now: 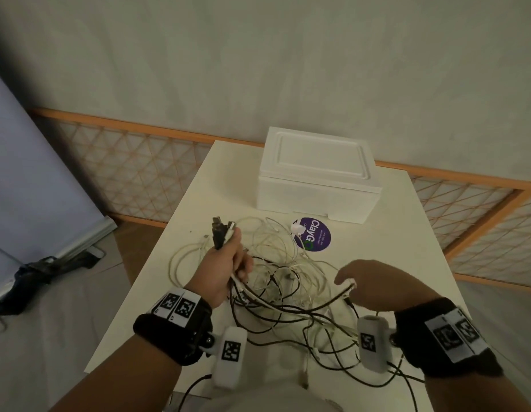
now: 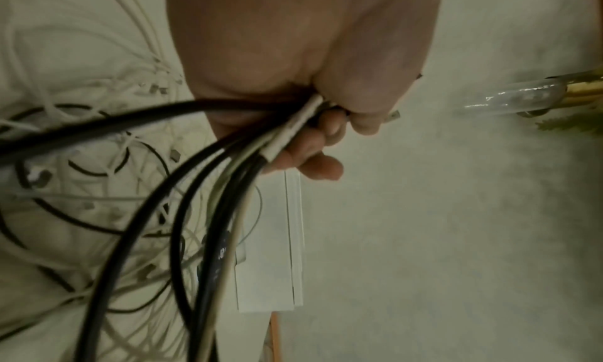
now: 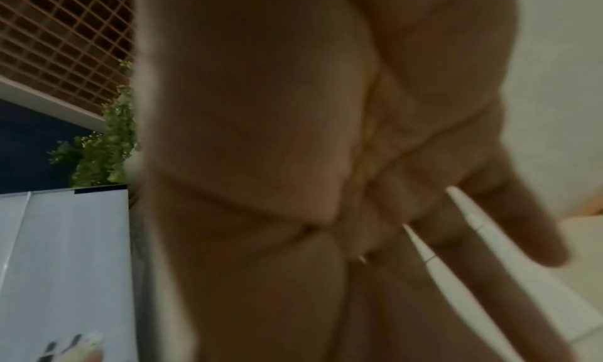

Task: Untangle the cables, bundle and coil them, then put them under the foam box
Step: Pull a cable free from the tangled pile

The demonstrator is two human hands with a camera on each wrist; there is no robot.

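A tangle of white and black cables (image 1: 288, 295) lies across the middle of the white table (image 1: 407, 233). My left hand (image 1: 236, 263) grips a bunch of cable ends, with dark and white plugs (image 1: 222, 230) sticking up out of the fist. In the left wrist view the fingers (image 2: 313, 148) curl round black and white leads (image 2: 202, 187). My right hand (image 1: 371, 281) hovers palm down over the right of the tangle, thumb and forefinger pinching a white cable end (image 1: 352, 283). The right wrist view is blurred. The white foam box (image 1: 317, 185) stands lidded at the back.
A round purple sticker (image 1: 312, 236) lies on the table just in front of the box. Cables trail off the near table edge. A dark folded object (image 1: 35, 275) lies on the floor at left, and a lattice fence (image 1: 133, 168) runs behind the table.
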